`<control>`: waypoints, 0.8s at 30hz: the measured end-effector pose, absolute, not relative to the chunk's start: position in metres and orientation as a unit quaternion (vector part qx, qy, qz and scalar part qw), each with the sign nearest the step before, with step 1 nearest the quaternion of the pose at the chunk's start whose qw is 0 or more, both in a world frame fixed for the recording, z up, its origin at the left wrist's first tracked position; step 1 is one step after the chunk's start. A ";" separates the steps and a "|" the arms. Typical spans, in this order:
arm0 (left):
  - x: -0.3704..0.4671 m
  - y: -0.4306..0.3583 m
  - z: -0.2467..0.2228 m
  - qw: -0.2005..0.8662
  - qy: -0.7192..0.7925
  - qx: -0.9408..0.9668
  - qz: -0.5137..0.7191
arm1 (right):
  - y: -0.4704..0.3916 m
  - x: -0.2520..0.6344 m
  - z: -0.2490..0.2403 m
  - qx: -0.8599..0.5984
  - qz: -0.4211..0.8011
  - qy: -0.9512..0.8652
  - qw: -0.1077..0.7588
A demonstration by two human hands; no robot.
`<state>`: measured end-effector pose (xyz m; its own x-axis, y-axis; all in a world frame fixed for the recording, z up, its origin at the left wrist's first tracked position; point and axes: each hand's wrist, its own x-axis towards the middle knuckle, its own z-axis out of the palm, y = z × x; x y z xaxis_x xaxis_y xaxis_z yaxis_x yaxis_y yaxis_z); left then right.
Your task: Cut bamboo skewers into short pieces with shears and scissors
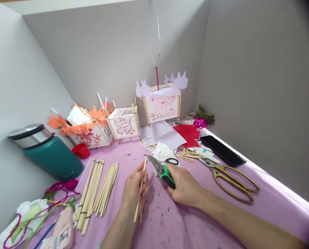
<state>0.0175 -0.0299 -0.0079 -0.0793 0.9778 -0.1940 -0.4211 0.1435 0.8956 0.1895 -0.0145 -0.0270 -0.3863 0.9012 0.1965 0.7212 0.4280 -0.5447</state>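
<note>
My left hand (135, 185) is closed around a thin wooden stick (138, 204), held near upright, its tip rising above my fingers. A second stick end pokes out below the same hand. In my right hand (182, 183) I grip pruning shears (167, 175) with green and black handles. Their curved metal blades point up and left, beside the tip of the stick; whether they touch it I cannot tell. To the left of my hands lie bundled sticks (92, 193) with dark bands and a pile of loose sticks (107, 188).
Decorated paper-and-stick lanterns (124, 126) stand along the back. A green tumbler (53, 155), red cup (81, 150) and pink glue gun (61, 230) are on the left. Large gold-handled scissors (233, 181), a black phone (221, 150) and stick scraps (187, 154) lie on the right.
</note>
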 end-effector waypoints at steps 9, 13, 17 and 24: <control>0.014 -0.024 -0.017 0.552 0.516 0.311 0.577 | -0.014 0.190 -0.024 -0.494 0.151 -0.821 0.244; 0.015 -0.024 -0.020 0.534 0.531 0.319 0.575 | -0.015 0.192 -0.022 -0.494 0.163 -0.821 0.237; 0.015 -0.025 -0.021 0.536 0.520 0.330 0.578 | -0.014 0.193 -0.022 -0.499 0.175 -0.817 0.228; 0.014 -0.025 -0.017 0.546 0.518 0.329 0.570 | -0.014 0.190 -0.028 -0.518 0.168 -0.808 0.227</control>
